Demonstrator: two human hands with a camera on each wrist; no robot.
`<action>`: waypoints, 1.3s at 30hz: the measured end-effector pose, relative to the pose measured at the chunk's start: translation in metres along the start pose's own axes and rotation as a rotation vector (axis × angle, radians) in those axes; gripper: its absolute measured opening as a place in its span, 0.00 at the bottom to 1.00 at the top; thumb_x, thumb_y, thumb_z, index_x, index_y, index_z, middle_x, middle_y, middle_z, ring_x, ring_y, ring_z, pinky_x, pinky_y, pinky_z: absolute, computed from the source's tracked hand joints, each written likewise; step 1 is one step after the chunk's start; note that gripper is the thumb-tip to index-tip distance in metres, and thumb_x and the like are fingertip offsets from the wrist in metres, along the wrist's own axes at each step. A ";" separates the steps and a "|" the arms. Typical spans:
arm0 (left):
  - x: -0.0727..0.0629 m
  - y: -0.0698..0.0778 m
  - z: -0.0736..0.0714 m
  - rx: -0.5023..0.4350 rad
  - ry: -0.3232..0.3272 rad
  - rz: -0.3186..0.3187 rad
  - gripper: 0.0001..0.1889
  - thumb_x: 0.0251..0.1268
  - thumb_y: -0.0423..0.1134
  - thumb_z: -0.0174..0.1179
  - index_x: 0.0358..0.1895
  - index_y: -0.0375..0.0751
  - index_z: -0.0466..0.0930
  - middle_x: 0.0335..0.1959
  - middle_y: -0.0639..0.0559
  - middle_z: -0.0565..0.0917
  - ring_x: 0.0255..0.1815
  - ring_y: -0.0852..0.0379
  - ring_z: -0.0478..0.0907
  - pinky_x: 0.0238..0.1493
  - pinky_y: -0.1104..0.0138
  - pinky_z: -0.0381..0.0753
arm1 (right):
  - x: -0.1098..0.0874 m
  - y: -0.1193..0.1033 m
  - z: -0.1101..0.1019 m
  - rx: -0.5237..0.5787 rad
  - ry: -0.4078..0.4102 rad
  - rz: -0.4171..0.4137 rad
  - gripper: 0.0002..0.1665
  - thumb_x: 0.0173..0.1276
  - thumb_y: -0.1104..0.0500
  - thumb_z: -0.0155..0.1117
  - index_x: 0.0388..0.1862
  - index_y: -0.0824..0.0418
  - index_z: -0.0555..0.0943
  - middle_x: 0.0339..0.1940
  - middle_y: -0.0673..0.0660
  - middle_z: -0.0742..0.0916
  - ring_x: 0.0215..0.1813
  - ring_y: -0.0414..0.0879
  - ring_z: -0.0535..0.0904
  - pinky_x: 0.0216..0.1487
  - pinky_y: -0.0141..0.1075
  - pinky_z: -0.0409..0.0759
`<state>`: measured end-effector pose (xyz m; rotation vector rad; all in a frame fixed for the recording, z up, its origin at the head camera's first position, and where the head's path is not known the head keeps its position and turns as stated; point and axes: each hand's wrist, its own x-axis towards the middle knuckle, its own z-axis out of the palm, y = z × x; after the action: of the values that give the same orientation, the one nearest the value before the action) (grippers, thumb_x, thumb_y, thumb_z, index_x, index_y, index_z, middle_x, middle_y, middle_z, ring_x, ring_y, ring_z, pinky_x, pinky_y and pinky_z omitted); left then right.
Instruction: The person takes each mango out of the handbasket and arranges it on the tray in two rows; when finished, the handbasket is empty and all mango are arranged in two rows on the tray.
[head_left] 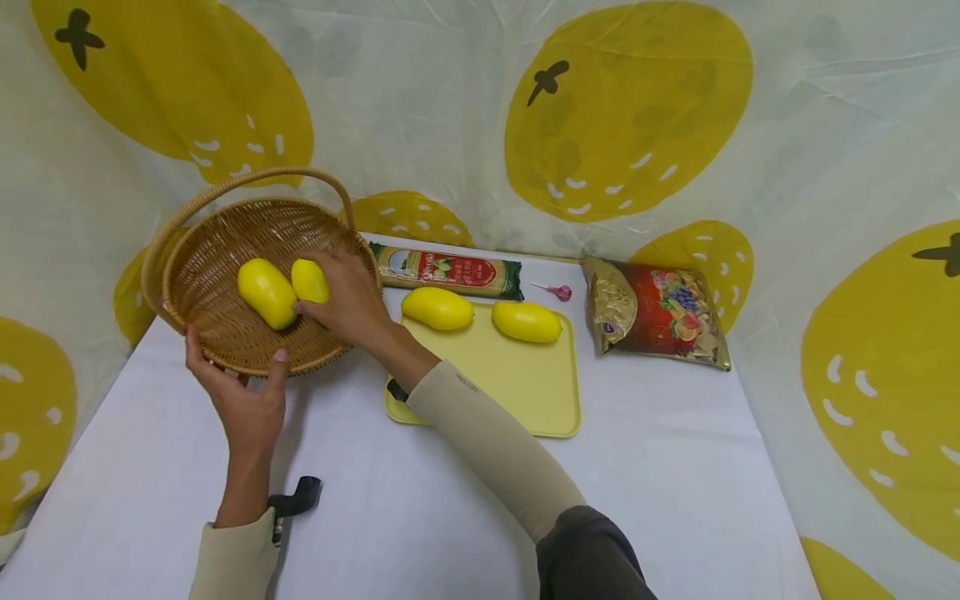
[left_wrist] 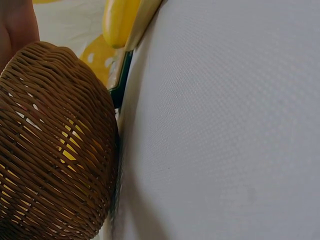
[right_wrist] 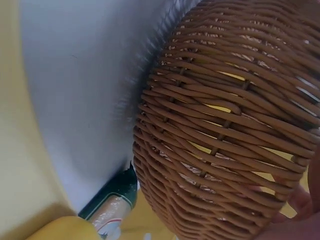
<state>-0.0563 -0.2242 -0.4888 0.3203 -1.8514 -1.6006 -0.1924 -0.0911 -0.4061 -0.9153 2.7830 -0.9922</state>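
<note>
The left hand [head_left: 247, 407] grips the basket [head_left: 262, 218] by its near rim; the right hand [head_left: 347, 293] pinches a yellow mango [head_left: 309, 282] inside, beside a second mango [head_left: 267, 293]. Right of the basket, a tray [head_left: 510, 387] bears a third mango [head_left: 438, 309] and fourth mango [head_left: 527, 322]: halfway, I'd judge.

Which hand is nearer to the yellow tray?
Right hand: it holds a yellow fruit in the basket, left of the tray. Left hand grips the basket's near rim, farther left.
</note>
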 end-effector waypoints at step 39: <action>-0.002 0.008 0.003 -0.019 0.014 -0.014 0.55 0.62 0.31 0.69 0.87 0.49 0.42 0.87 0.49 0.48 0.83 0.43 0.57 0.78 0.47 0.65 | 0.032 -0.006 0.007 -0.119 -0.159 0.121 0.41 0.69 0.55 0.77 0.79 0.44 0.73 0.74 0.47 0.81 0.72 0.44 0.76 0.71 0.35 0.73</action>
<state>-0.0548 -0.2184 -0.4823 0.3358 -1.8265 -1.6198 -0.2137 -0.1162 -0.4039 -0.7889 2.7484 -0.7112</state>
